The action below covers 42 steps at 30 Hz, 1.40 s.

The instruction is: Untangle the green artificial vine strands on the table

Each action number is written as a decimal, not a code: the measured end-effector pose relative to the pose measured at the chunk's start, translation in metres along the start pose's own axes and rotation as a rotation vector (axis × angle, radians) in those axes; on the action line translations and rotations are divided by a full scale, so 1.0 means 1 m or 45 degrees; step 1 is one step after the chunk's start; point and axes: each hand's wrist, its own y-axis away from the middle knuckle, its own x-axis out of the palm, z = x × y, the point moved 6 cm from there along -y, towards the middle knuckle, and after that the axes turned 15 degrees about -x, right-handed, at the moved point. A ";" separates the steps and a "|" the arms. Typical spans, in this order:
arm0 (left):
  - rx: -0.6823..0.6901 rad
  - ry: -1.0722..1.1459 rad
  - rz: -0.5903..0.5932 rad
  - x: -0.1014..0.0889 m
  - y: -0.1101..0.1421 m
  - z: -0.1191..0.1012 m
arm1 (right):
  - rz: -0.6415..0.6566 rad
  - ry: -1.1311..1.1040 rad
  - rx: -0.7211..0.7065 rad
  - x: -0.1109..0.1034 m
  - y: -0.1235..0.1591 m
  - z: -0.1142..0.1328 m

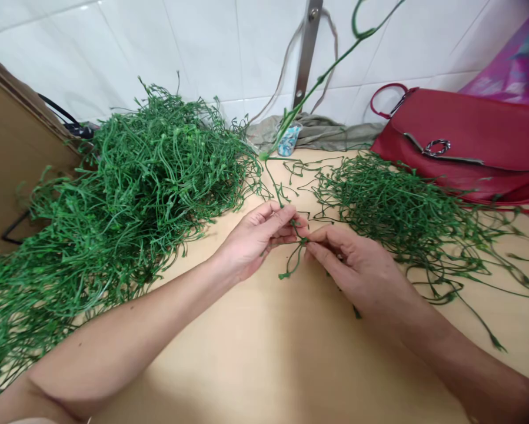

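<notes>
Both my hands meet over the middle of the table, working on one green plastic plant stem (294,259). My left hand (259,235) pinches it between thumb and fingers, and a long part runs up from there toward the top right. Close beside it, my right hand (356,265) pinches the stem near a joint, where a thin branch loops down. The fingertips hide part of the joint. To the left lies a big heap of green plastic stems (158,159); a smaller heap of stems (396,200) spreads out on the right.
A cardboard box (21,141) stands at the far left. A red handbag (471,135) rests at the back right, with a purple bag (511,65) behind it. Grey cloth (330,135) lies along the tiled wall, below a metal bracket (307,47). The table (246,353) is pale wood.
</notes>
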 end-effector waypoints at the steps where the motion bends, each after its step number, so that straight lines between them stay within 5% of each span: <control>1: -0.019 0.035 -0.024 -0.002 -0.001 -0.001 | 0.018 0.023 -0.014 0.000 0.001 0.002; 7: 0.280 0.294 -0.382 -0.032 0.003 -0.041 | 0.054 0.009 0.053 -0.001 0.006 0.001; 10: 0.269 0.205 -0.348 -0.027 0.004 -0.041 | -0.018 0.007 0.068 -0.009 0.001 -0.004; 14: 0.167 0.075 -0.142 -0.010 0.003 -0.021 | -0.401 0.100 0.110 -0.046 -0.004 -0.008; 16: 0.175 0.053 -0.109 -0.007 0.003 -0.016 | -0.679 0.351 0.077 -0.070 -0.001 -0.001; 18: 0.181 0.010 -0.138 -0.008 0.003 -0.015 | -0.775 0.575 -0.026 -0.077 0.002 0.011; 20: 0.193 -0.057 -0.197 -0.008 0.004 -0.015 | -0.640 0.517 -0.128 -0.064 0.000 0.017; 23: 0.218 -0.122 -0.194 -0.001 0.008 -0.015 | -0.217 -0.005 -0.191 -0.019 -0.004 0.019; 27: 0.159 -0.073 -0.043 0.012 0.012 -0.009 | 0.146 -0.307 -0.052 0.022 -0.001 0.023; 32: 0.012 -0.075 0.136 0.019 0.013 -0.002 | 0.226 -0.197 -0.079 0.027 0.005 0.027; 37: -0.102 -0.232 0.213 0.018 0.014 -0.005 | 0.619 0.149 -0.500 0.042 0.016 0.038; 42: -0.069 -0.310 0.224 0.018 0.017 -0.014 | 0.621 0.186 -0.594 0.045 0.015 0.042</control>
